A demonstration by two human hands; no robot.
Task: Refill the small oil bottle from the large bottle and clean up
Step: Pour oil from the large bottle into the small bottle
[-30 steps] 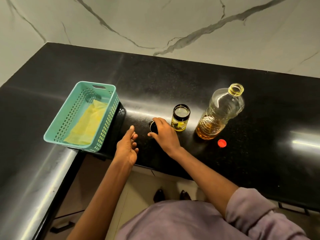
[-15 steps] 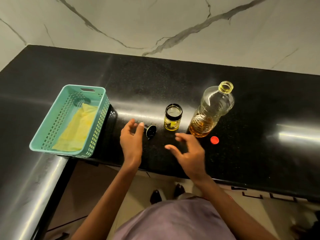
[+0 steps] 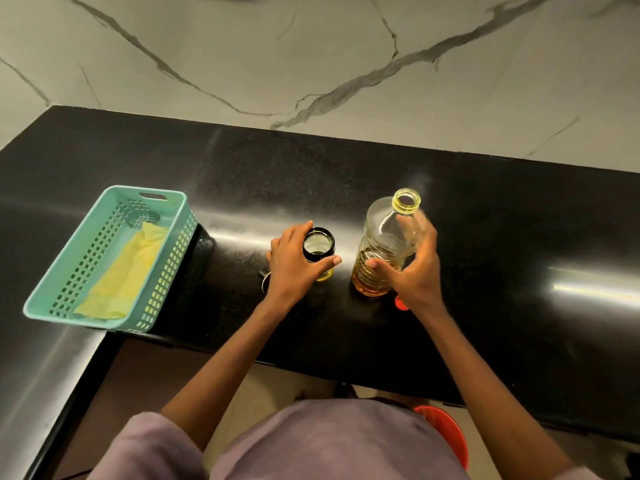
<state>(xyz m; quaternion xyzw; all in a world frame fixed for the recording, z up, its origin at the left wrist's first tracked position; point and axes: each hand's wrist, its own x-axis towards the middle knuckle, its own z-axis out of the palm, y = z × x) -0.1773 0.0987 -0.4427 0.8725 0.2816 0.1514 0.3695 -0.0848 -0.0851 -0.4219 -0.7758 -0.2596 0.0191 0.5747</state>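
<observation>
Left hand (image 3: 294, 268) grips small bottle (image 3: 320, 252) on black counter (image 3: 502, 237); marble wall (image 3: 311, 57).

The counter (image 3: 485, 237) was glossy black, the wall (image 3: 311, 57) white with grey veins. The basket (image 3: 104, 258) was teal, its cloth (image 3: 128, 275) yellow, the oil (image 3: 370, 285) amber.

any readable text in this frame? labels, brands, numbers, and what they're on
None readable.
Large bottle: clear plastic, no label in view.
Small oil bottle: no print visible; the left hand wraps part of it.
Red cap: mostly hidden behind the right hand; no marking can be made out.
Teal basket and yellow cloth: plain.
</observation>
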